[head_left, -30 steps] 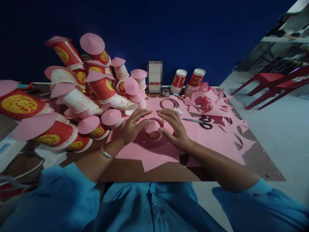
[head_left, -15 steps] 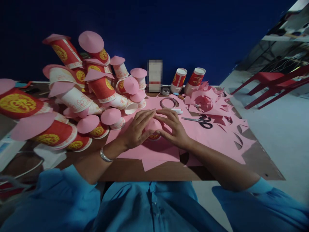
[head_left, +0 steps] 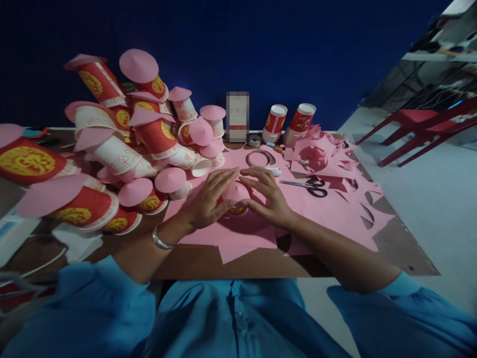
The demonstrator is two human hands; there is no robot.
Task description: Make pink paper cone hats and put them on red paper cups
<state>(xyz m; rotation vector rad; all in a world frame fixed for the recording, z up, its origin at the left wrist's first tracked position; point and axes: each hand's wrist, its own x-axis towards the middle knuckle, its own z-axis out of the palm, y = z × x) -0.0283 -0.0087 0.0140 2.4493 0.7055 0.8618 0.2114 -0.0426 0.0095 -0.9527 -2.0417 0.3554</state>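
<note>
Straight ahead of me, a pink paper cone (head_left: 237,193) sits like a hat on a paper cup (head_left: 237,211) with red and yellow print. Much of the cup is hidden under the cone and behind my thumbs. My left hand (head_left: 213,196) curves around the cone's left side, fingers at the far edge and thumb at the near edge. Around the right side, my right hand (head_left: 269,196) holds it the same way. Fingertips of both hands nearly meet beyond the cone's tip. Pink paper sheets (head_left: 201,236) lie underneath.
Several cups with pink cone hats (head_left: 156,132) are piled at the left. Scissors (head_left: 307,186), a tape roll (head_left: 260,158) and a glue tube (head_left: 274,171) lie nearby. Two bare cups (head_left: 275,122) stand at the back, beside pink paper scraps (head_left: 316,154). A red stool (head_left: 413,122) stands beyond.
Both hands stay around the cone in nearly the same pose. Only a very slight shift of the camera view shows.
</note>
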